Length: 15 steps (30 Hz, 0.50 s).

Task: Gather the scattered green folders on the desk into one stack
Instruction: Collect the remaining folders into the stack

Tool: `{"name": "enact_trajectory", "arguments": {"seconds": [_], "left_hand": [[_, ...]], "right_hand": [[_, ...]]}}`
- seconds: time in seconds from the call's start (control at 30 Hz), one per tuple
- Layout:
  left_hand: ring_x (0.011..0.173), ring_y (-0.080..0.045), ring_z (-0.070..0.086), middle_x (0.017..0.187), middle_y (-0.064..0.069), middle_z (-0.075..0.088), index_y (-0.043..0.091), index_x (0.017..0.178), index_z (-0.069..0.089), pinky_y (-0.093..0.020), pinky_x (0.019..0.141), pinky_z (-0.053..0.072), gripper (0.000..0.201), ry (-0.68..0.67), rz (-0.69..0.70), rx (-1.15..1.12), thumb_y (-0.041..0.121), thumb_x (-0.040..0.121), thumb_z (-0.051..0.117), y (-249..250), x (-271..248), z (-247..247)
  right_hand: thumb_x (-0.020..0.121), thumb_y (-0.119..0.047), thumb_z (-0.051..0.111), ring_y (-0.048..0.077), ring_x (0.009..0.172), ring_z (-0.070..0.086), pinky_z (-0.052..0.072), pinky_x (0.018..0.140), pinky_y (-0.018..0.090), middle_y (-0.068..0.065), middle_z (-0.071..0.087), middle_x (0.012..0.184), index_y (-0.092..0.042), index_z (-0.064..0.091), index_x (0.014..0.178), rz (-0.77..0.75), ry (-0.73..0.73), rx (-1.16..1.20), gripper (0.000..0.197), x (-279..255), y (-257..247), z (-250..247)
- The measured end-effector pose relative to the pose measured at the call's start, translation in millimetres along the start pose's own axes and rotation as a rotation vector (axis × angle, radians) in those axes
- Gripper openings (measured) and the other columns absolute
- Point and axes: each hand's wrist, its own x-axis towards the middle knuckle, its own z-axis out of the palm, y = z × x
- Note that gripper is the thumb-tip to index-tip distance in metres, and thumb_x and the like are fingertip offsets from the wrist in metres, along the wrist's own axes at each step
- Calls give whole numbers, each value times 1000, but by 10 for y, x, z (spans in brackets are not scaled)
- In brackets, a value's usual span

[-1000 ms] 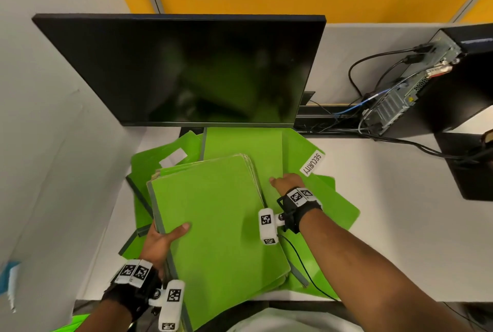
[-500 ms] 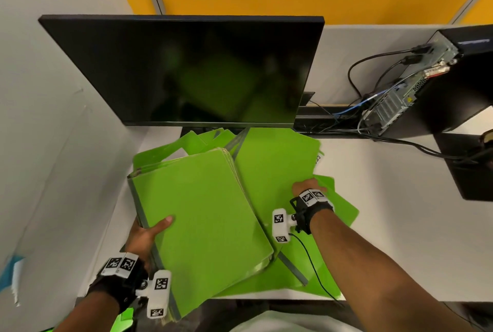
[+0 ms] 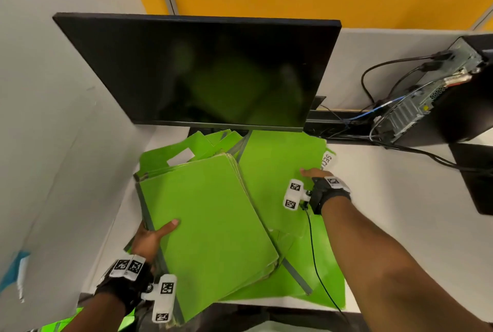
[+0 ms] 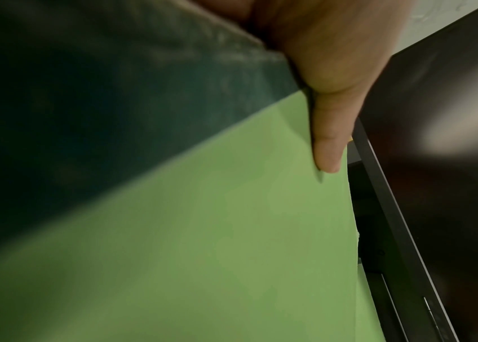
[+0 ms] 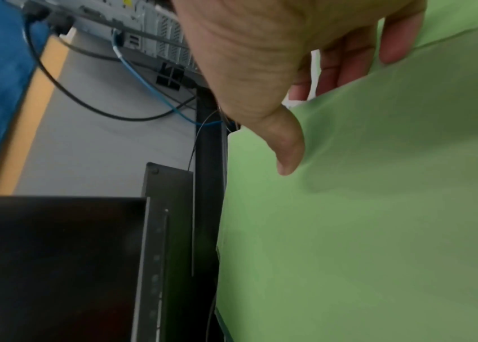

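A thick stack of green folders (image 3: 210,219) is tilted up off the desk at the left. My left hand (image 3: 152,235) grips its grey spine edge, thumb on the top cover (image 4: 327,148) and fingers hidden underneath. To the right lies a single green folder (image 3: 280,171), and my right hand (image 3: 313,173) pinches its right edge, thumb on top (image 5: 287,148) and fingers below. More green folders (image 3: 320,273) lie flat beneath it, one with a white label (image 3: 328,161). Others (image 3: 165,153) poke out behind the stack.
A black monitor (image 3: 202,73) stands just behind the folders, its lower edge close above them. A grey partition wall (image 3: 53,145) closes the left side. A computer case (image 3: 437,97) with cables (image 3: 378,118) sits at the back right on the white desk (image 3: 400,198).
My left hand has swung the stack leftward and turned it. My right hand has moved right along the loose folder to its right edge, which now covers most of the white label.
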Motion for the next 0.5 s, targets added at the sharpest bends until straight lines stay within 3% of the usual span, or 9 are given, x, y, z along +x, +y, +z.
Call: {"name": "enact_trajectory", "arguments": {"seconds": [0.07,0.13,0.3,0.4,0.5], "left_hand": [[101,-25,69,108,-6,73,13,119,65,-46,97,48,84,2,12,-7,41,44,90,25,-21,17],[99,-26,69,108,-6,73,14,120,64,-48,95,49,86,13,-13,-32,42,43,92,67,-61,52],[104,-31,68,112,-5,72,21,124,62,-55,95,49,88,3,-117,-44,46,45,94,-222,244,-94],[107,-30,67,113,-5,72,18,126,60,-54,98,47,96,9,-118,-16,49,41,93,-115,182,-1],[100,-33,67,108,-10,71,13,124,59,-53,96,48,88,53,-83,87,42,47,91,111,18,159]], "right_hand": [[74,-50,72,35,120,53,45,98,38,15,51,137,-8,52,131,0,88,-34,74,85,-67,27],[78,-48,70,31,124,51,42,98,35,13,48,140,-1,40,138,-27,175,-34,82,102,-107,60],[81,-16,70,37,128,44,37,105,38,21,37,145,-1,16,145,-112,381,173,85,12,106,-130],[81,-8,69,36,123,49,40,101,37,21,45,138,-2,27,139,-212,427,241,72,-45,251,-438],[79,-2,70,32,115,57,42,90,30,18,57,126,-2,44,129,-328,420,270,56,-14,415,-797]]}}
